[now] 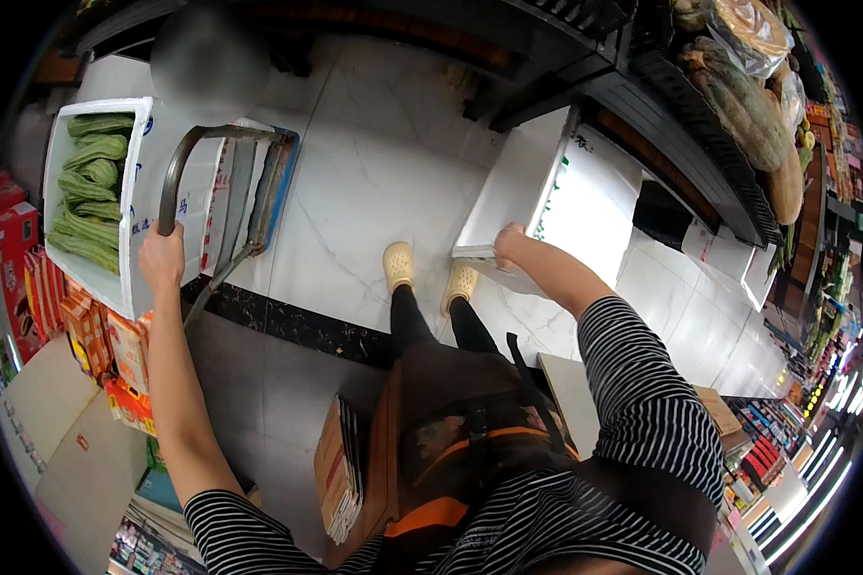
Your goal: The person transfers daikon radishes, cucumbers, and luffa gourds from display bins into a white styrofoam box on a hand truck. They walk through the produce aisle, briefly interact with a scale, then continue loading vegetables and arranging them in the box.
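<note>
My left hand point(163, 254) is closed around the curved metal handle point(174, 172) of a platform trolley with a blue-edged deck point(283, 182). Stacked on the trolley are white foam boxes; the top one point(131, 259) is open and full of long, ridged green gourds point(96, 172). On the other side, my right hand point(510, 244) grips the near edge of another white foam box point(594, 192) with green print. That box sits low, beside the dark produce stand. The fingers of my right hand are partly hidden by its back.
A dark produce stand point(556, 72) runs along the far right, with large pumpkins point(734, 96) on top. Red and orange packages point(91, 331) stand at the left. Flattened cardboard point(338, 470) leans near my legs. My cream clogs point(399, 265) are on white tile floor.
</note>
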A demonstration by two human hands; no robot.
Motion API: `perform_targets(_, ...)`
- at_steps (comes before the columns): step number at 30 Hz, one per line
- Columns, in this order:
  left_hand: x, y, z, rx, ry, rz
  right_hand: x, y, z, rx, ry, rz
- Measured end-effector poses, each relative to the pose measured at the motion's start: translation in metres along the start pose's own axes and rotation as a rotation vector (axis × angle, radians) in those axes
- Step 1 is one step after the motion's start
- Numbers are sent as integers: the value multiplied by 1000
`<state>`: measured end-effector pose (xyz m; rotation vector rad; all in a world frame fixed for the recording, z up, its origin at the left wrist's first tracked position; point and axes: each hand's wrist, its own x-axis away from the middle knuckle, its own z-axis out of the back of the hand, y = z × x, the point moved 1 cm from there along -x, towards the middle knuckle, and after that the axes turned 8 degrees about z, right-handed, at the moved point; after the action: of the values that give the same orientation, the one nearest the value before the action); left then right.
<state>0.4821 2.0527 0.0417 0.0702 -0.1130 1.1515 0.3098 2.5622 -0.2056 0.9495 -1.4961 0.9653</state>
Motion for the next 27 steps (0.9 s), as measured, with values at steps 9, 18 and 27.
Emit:
perform_targets(9, -24, -15, -3, 46, -18, -12, -24, 20, -6, -155, -7, -104)
perform_targets(18, -25, -16, 8, 6, -5, -10, 57, -21, -24, 120, -3, 192)
perform_targets(27, -2, -7, 18, 70, -50, 67, 217, 65, 41, -171, 434, 116)
